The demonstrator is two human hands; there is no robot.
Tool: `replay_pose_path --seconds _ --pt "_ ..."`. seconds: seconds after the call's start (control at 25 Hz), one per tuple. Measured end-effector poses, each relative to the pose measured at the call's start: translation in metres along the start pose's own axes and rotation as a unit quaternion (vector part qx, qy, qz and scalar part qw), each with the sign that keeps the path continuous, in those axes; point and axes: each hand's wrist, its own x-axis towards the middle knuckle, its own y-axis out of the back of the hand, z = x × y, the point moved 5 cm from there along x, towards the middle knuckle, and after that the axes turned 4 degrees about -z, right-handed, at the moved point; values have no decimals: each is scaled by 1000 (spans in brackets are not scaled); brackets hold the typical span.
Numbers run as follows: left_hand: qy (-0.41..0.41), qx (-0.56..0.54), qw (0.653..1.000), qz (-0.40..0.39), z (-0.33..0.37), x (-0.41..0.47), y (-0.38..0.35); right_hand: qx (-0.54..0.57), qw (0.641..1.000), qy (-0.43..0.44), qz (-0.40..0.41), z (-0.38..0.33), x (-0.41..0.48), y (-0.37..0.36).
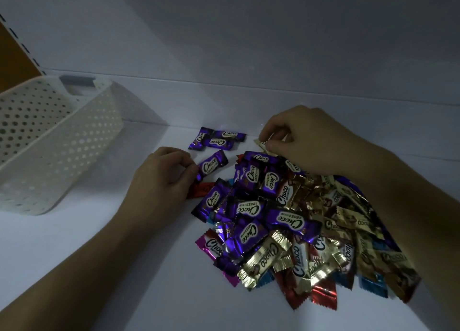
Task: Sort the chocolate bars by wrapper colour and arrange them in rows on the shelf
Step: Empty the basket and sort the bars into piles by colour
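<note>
where the white shelf (99,243) runs leftmost, a perforated basket (49,141) tilts on it. left hand (159,179), fingers curled, pinches one end of a purple bar (211,165). three purple bars (216,138) lie grouped behind. mixed pile (286,223) at centre-right. right hand (306,139), knuckles up, pinches a gold bar (263,145) at the pile's far edge.

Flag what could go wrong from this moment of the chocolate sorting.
1. The right hand pinches a gold bar with its forearm over the right side of the pile; pulling back may scatter bars.
2. The left hand pinches its purple bar by one end only; it may slip.
3. The purple group lies overlapped, not in a row.
</note>
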Motion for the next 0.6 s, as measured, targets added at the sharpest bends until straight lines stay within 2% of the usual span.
replay_pose_path --seconds 0.44,0.6 --pt "9 -19 1000 6 6 2 2 -5 1000 6 -27 18 -1 -4" --pt "25 37 999 -14 14 36 8 -30 998 8 -57 17 1 -14"
